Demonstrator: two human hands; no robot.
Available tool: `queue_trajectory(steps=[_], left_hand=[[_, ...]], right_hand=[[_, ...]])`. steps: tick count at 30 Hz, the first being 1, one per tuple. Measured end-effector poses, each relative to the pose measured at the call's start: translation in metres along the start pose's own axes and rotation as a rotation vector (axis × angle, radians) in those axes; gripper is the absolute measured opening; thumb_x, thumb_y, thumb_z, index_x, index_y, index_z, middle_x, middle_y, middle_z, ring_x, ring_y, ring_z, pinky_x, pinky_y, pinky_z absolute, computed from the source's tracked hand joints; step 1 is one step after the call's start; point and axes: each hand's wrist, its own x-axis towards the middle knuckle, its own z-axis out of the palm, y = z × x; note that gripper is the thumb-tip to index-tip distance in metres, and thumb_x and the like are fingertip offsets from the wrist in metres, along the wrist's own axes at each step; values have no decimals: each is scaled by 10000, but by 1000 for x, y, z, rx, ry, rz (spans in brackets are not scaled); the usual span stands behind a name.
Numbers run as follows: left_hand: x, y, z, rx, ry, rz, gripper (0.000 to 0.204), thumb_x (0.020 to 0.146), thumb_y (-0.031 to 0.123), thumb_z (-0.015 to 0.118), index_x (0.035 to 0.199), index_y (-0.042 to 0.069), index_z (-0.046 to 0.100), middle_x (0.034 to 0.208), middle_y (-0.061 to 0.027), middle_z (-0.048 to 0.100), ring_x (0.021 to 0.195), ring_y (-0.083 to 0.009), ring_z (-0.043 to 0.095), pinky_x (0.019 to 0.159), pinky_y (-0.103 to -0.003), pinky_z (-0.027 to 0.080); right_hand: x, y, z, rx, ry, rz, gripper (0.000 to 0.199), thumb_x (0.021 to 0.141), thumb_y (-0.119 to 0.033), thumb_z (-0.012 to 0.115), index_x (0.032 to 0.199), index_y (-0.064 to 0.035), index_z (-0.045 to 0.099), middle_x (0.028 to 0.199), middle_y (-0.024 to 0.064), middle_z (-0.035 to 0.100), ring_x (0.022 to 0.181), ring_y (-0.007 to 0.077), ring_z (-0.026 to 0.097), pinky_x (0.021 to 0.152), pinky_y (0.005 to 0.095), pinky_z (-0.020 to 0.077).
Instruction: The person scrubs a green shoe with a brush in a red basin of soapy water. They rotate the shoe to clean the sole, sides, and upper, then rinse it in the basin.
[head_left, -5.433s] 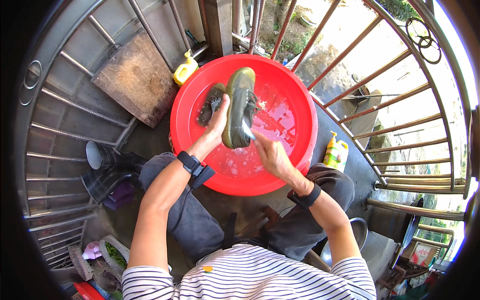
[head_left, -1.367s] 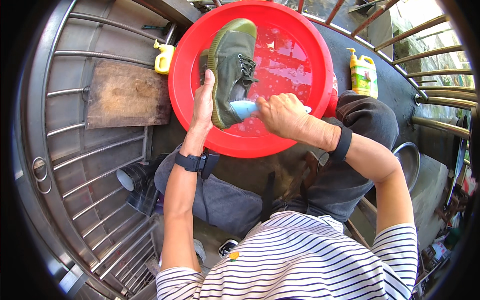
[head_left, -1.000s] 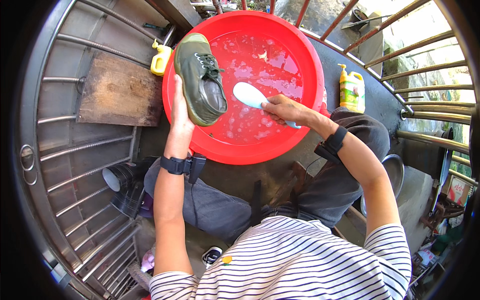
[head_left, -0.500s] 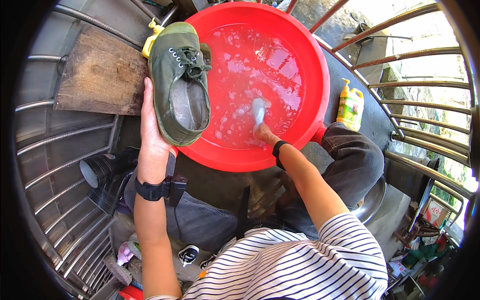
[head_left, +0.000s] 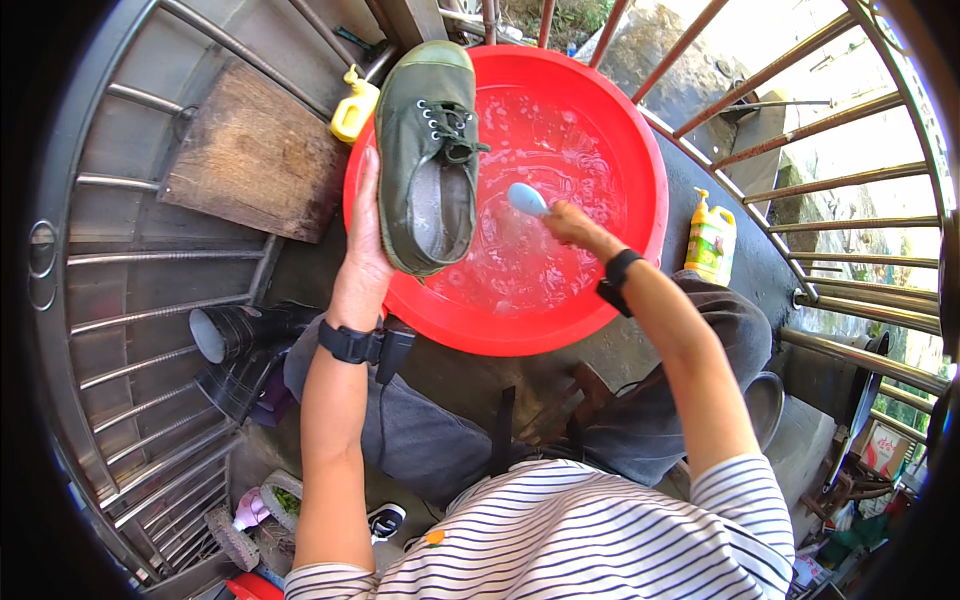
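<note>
My left hand (head_left: 367, 235) grips a dark green canvas lace-up shoe (head_left: 400, 160) by its heel end, above the left side of a red basin (head_left: 655, 180). The shoe's opening faces me, with its toe pointing away. In my right hand (head_left: 580, 228) is a light-blue brush (head_left: 527, 199), held by its handle over the basin's soapy water (head_left: 530, 265). The smooth oval back of its head faces up, so the bristles are hidden. A gap separates the brush from the shoe.
Yellow pump bottles stand left (head_left: 354, 105) and right (head_left: 711, 240) of the basin. A wooden board (head_left: 262, 150) lies at the left. Metal railings (head_left: 860, 178) curve along both sides. Black boots (head_left: 235, 350) sit at the lower left, near other shoes (head_left: 285, 500).
My right hand has lifted the brush out of the water, and it now shows above the surface. The shoe, in my left hand, appears further right in view, as does the board.
</note>
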Motion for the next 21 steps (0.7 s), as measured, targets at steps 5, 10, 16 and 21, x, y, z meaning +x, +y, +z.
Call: queue_trajectory(steps=[5, 10, 16, 21], left_hand=[[-6, 1, 4, 1, -124, 100, 656, 922, 559, 394, 1357, 67, 391, 1325, -116, 470, 1177, -254, 481, 1001, -405, 398], [-12, 4, 8, 47, -143, 114, 716, 910, 601, 368, 1370, 52, 360, 1343, -134, 447, 1202, -256, 461, 1021, -411, 381], [-7, 4, 7, 116, -124, 66, 680, 913, 580, 396, 1329, 42, 418, 1269, -108, 514, 1140, -209, 509, 973, -349, 423], [-3, 0, 6, 180, -87, 29, 639, 912, 552, 443, 1297, 42, 460, 1224, -85, 553, 1069, -169, 548, 911, -302, 458]], right_hand=[[-60, -14, -80, -34, 123, -182, 350, 897, -315, 498, 825, -7, 647, 664, 150, 634, 604, 269, 657, 513, 399, 509], [-107, -27, -115, -330, 509, -262, 298, 881, -268, 511, 893, -1, 642, 785, 213, 640, 767, 343, 647, 663, 428, 496], [-160, -62, -131, 194, 395, -382, 317, 908, -290, 538, 926, 17, 615, 646, 62, 538, 590, 142, 522, 551, 330, 416], [-184, -83, -131, 160, 505, -531, 363, 898, -338, 580, 919, 22, 623, 643, 34, 531, 589, 107, 500, 538, 299, 404]])
